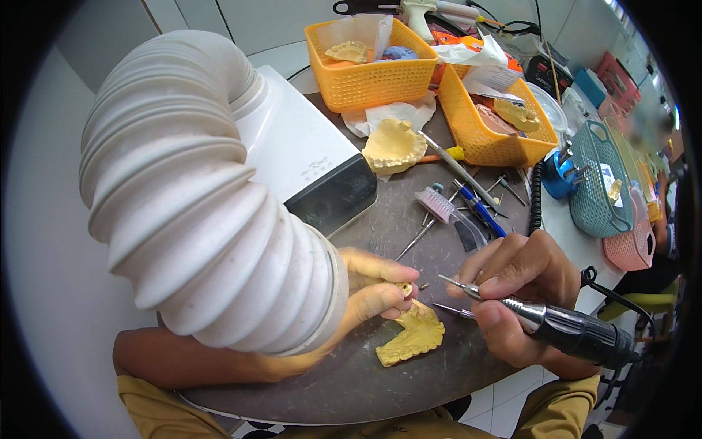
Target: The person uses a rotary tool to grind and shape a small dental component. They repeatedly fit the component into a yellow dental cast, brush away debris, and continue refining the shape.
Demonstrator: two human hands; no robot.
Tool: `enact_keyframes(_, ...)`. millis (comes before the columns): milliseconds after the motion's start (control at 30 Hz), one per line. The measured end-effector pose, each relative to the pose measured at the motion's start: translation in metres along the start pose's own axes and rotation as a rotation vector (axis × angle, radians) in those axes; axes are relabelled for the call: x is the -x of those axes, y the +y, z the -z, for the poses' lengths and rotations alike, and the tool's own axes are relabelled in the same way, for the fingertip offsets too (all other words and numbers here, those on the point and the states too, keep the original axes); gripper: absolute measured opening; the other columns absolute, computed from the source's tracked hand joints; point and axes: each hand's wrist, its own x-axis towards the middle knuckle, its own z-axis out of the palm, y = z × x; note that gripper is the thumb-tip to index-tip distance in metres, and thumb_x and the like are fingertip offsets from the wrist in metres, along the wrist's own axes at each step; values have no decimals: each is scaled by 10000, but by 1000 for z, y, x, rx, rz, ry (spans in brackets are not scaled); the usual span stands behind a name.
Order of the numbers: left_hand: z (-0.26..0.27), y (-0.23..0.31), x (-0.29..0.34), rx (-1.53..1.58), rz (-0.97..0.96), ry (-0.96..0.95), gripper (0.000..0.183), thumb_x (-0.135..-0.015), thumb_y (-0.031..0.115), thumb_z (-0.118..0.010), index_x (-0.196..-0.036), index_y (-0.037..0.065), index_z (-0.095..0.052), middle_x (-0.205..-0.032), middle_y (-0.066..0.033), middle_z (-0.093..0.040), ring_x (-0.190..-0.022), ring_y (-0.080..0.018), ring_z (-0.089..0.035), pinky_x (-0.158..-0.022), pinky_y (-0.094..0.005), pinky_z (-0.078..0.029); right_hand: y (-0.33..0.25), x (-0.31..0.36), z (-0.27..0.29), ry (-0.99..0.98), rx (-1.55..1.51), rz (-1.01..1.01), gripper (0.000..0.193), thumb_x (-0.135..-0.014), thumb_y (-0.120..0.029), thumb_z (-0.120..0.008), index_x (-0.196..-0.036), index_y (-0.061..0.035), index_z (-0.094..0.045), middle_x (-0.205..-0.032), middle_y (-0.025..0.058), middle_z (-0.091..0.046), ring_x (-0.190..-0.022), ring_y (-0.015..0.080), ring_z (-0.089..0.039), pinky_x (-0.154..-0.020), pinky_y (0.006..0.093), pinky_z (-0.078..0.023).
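Closest in, there's a yellow dental cast (412,338) lying flat on the dark round counter (351,380), right below both hands. The left hand (369,287) has its grip pinched shut on a tiny yellowish tooth piece (404,289), held just above the cast. The right hand (515,293) is wrapped pen-style around a rotary handpiece (563,327), its bur tip pointing at the piece but just short of it. A big white ribbed suction hose (197,190) hangs over the left forearm. Further back are loose tools (468,197), another plaster cast (393,145), and orange baskets (369,69).
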Motion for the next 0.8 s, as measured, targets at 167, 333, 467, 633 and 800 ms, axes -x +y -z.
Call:
enact_keyframes(167, -1, -1, -1, 21, 6, 25, 192, -1008, 4, -604, -1199, -4, -614, -1118, -158, -693, -1024, -197, -694, -910, -315, -570, 5, -4, -14, 131, 16, 79, 187, -754, 19, -789, -854, 28, -631, -755, 143, -702, -778, 292, -766, -688, 353, -611)
enact_keyframes(333, -2, -9, -2, 91, -73, 13, 176, -1009, 7, -604, -1184, -2, -599, -1121, -157, -695, -1036, -196, -695, -916, -325, -569, 4, -5, -17, 118, 76, 90, 186, -737, 23, -792, -832, 28, -633, -719, 127, -692, -741, 283, -766, -736, 371, -634)
enact_keyframes(467, 0, -10, 0, 61, -109, 1, 172, -1009, 16, -608, -1180, -4, -602, -1115, -152, -698, -1036, -199, -701, -915, -322, -570, 4, -6, -20, 132, 85, 113, 178, -726, 29, -787, -812, 26, -632, -704, 126, -689, -734, 276, -768, -753, 380, -642)
enact_keyframes(633, 2, -6, -2, 15, -54, -6, 166, -1007, 26, -617, -1169, -11, -615, -1104, -151, -697, -1022, -200, -707, -913, -318, -574, 8, -4, -13, -1, 167, 154, 221, -776, -11, -743, -904, 21, -565, -742, 134, -639, -809, 334, -765, -731, 382, -642)
enact_keyframes(800, 1, -6, -2, -3, -27, 15, 158, -998, 22, -630, -1152, -15, -628, -1087, -148, -693, -1012, -199, -704, -905, -322, -579, 9, -6, -10, -81, 192, 219, 252, -791, -15, -727, -961, 26, -545, -762, 130, -615, -827, 360, -762, -745, 408, -645)
